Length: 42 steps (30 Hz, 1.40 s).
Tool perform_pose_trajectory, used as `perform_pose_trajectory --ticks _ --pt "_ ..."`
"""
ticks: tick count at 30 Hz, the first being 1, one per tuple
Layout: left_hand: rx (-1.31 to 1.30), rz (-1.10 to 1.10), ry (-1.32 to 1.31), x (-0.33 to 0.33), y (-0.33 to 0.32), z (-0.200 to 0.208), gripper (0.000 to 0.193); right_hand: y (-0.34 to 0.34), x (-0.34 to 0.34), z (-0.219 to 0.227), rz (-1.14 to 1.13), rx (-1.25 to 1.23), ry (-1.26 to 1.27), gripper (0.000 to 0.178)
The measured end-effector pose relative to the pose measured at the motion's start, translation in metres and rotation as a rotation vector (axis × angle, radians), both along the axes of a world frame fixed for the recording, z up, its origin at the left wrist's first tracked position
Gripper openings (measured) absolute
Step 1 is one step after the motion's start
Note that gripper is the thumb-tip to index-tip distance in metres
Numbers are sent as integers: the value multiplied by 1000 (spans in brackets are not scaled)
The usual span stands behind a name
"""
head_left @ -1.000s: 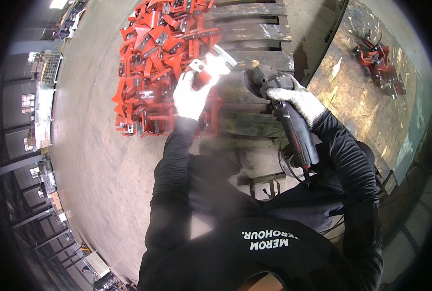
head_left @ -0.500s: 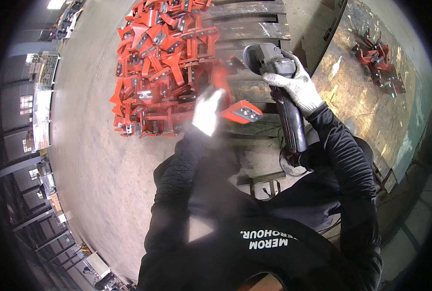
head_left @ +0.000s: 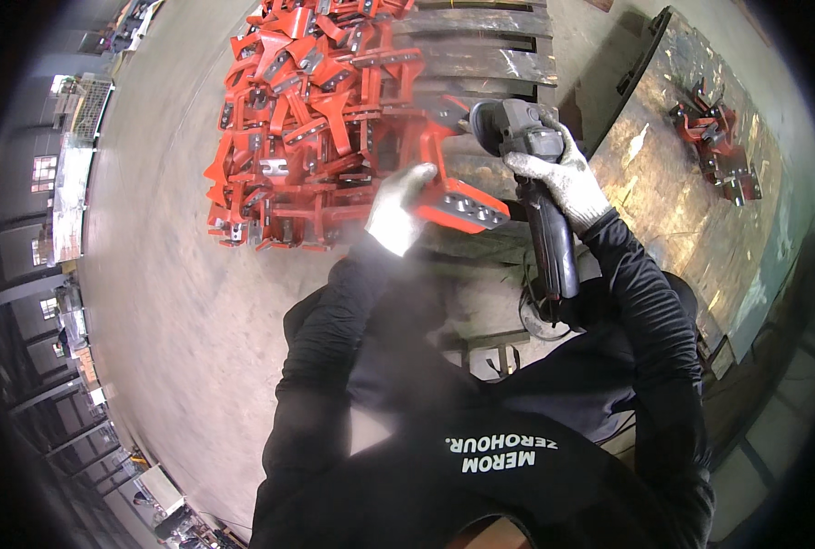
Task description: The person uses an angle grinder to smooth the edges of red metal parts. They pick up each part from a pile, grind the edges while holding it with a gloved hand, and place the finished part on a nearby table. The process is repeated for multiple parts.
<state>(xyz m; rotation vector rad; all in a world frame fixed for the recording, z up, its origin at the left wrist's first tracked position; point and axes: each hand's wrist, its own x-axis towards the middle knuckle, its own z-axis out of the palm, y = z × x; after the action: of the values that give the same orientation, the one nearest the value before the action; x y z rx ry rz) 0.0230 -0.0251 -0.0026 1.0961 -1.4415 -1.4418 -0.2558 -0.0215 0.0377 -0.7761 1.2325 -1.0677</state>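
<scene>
My left hand (head_left: 399,207), in a white glove, is closed on a red metal bracket (head_left: 462,209) with bare steel plates and holes at its ends. In my gloved right hand (head_left: 565,176) is an angle grinder (head_left: 545,224), gripped round its body near the grey head. The grinder's disc (head_left: 487,126) faces left, close to the upper steel end of the bracket; whether the two touch I cannot tell. To the left of the held bracket lies a large heap of similar red brackets (head_left: 311,128).
Under the heap and beyond my hands lies a slatted wooden pallet (head_left: 480,64). On the right a worn wooden board (head_left: 654,169) bears several red brackets (head_left: 717,142). A cable (head_left: 528,311) loops below the grinder, near my knees.
The bracket in my left hand now shows more sharply and sits slightly lower and to the right. The grinder has shifted a little right and down in view, still in my right hand.
</scene>
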Motion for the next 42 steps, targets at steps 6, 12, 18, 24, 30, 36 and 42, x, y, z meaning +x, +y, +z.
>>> perform_pose_trajectory --ticks 6,12,18,24,30,36,42 --pt "615 -2 786 14 -16 -11 31 0 2 -1 -2 -42 99 95" --pt "729 9 863 -13 -8 -13 39 2 11 -11 -10 -469 616 90" --pt "822 2 862 -31 9 -7 42 8 14 -2 237 -530 1040 85" --pt "868 54 849 -37 8 -4 41 10 14 -8 218 -569 1047 83" --pt "813 67 780 -36 8 2 39 9 15 -7 222 -564 1054 83" --pt "832 38 828 -33 15 -4 39 5 18 -3 252 -553 1056 79" --pt "813 87 707 -40 12 7 39 9 11 -13 260 -573 1077 82"
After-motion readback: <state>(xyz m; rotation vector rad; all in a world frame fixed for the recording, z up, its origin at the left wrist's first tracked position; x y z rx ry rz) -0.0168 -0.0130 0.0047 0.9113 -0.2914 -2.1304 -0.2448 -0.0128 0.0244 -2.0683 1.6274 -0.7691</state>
